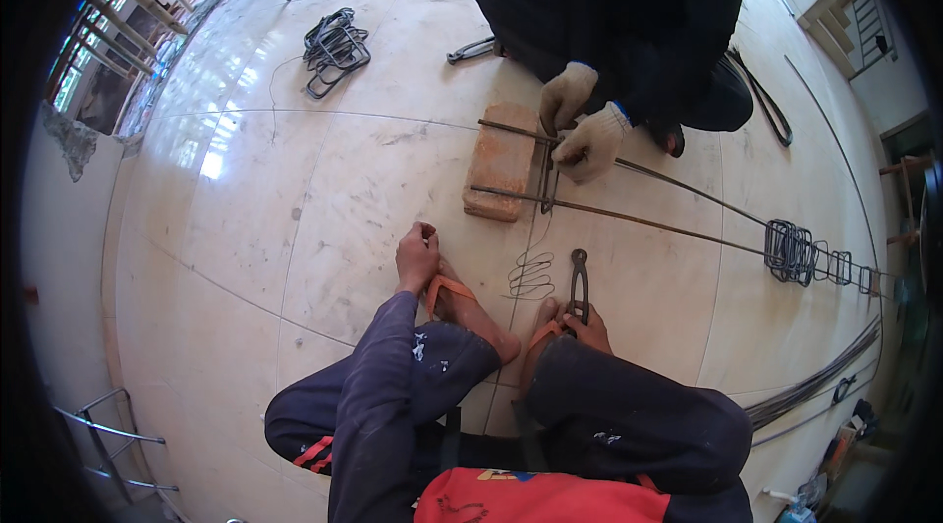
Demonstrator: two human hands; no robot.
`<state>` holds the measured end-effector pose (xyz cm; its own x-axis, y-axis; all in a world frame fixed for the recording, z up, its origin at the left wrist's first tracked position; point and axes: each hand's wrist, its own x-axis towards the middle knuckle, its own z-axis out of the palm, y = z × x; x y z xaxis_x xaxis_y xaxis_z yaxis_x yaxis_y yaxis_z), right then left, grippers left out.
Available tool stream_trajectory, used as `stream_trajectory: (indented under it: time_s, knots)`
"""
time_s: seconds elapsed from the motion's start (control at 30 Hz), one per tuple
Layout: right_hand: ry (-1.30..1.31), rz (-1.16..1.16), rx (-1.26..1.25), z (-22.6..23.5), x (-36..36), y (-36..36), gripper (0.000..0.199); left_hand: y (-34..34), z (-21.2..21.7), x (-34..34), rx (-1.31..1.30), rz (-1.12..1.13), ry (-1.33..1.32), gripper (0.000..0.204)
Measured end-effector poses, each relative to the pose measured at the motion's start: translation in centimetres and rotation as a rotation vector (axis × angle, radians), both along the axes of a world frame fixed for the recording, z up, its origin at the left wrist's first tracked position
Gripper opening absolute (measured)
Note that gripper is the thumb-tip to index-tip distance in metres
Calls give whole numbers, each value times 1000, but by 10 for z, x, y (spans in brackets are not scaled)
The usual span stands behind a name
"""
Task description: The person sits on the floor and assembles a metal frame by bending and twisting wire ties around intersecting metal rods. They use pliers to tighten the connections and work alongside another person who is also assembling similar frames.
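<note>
The person squats on the tiled floor [295,189]. The right hand [587,329] is closed around the handles of the dark pincers [579,279], whose head points away toward the brick [502,162]. The left hand [417,256] is curled into a loose fist by the left foot; whether it holds anything cannot be told. A coil of tie wire [531,275] lies just left of the pincers. The work seems to be tying rebar [629,216], so the next move probably calls for bringing wire and pincers up to the bars across the brick, where a co-worker's gloved hands [582,120] grip a stirrup.
</note>
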<state>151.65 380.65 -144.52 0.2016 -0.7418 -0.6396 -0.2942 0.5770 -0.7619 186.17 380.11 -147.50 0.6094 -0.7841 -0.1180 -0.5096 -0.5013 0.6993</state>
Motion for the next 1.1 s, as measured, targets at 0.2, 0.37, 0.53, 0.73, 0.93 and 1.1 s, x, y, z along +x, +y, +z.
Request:
stream_trajectory:
  time_s: [0.2, 0.37, 0.53, 0.73, 0.93, 1.1]
  knots:
    - [-45, -4, -43, -10, -4, 2, 33, 2, 2, -2, 36, -40, -9, 19]
    - [-25, 10, -38, -15, -5, 2, 35, 3, -2, 0, 42, -53, -16, 21]
    - [-53, -26, -43, -22, -7, 3, 37, 2, -2, -1, 38, -59, -21, 21]
    - [-36, -8, -27, -15, -5, 2, 37, 3, 0, -1, 43, -50, -13, 21]
    - [-30, -21, -46, -10, -2, 3, 36, 3, 0, -2, 49, -50, -9, 21]
    - [-47, -39, -43, -16, -5, 3, 35, 3, -1, -1, 38, -63, -18, 21]
